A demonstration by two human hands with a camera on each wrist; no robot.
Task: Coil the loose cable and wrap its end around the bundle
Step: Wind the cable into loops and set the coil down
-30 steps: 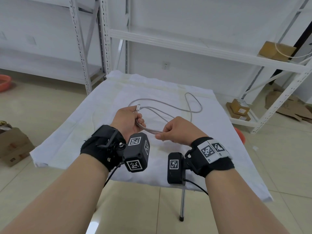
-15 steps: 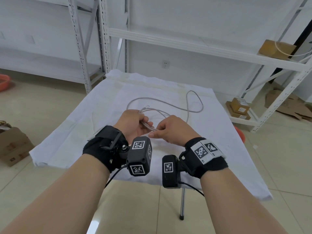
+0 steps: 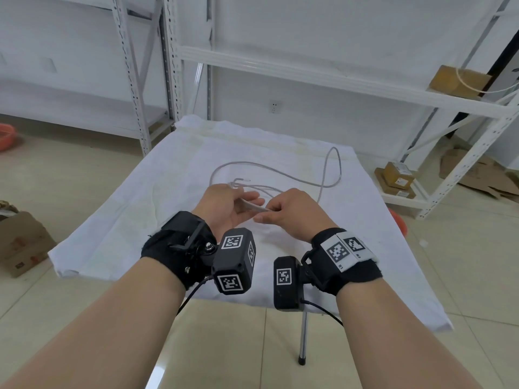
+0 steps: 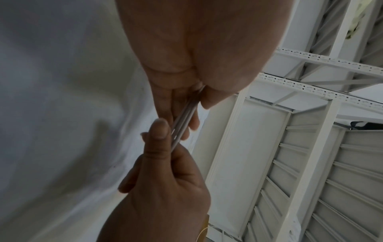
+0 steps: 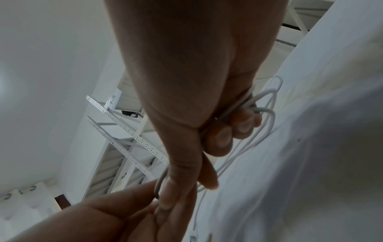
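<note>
A thin white cable lies partly looped on the white-clothed table (image 3: 134, 220). Its gathered strands (image 3: 252, 205) run between my hands just above the cloth. My left hand (image 3: 247, 197) pinches the strands (image 4: 184, 117) between thumb and straight fingers. My right hand (image 3: 266, 214) grips the other end of the bundle, thumb on top and fingers curled round it (image 5: 228, 131). Several loops (image 5: 271, 113) stick out past my right fingers. The loose part (image 3: 334, 148) curls over the cloth at the far right. A connector (image 5: 193, 237) hangs low in the right wrist view.
White metal shelving (image 3: 309, 77) stands behind the table and to the right. Cardboard boxes sit on its low shelf (image 3: 398, 175) and on the floor at the left (image 3: 19, 242). A table leg (image 3: 303, 338) shows below the near cloth edge.
My hands have come closer together over the near half of the table. The left fingers have loosened from a fist to a pinch. The loose loop at the far right has narrowed.
</note>
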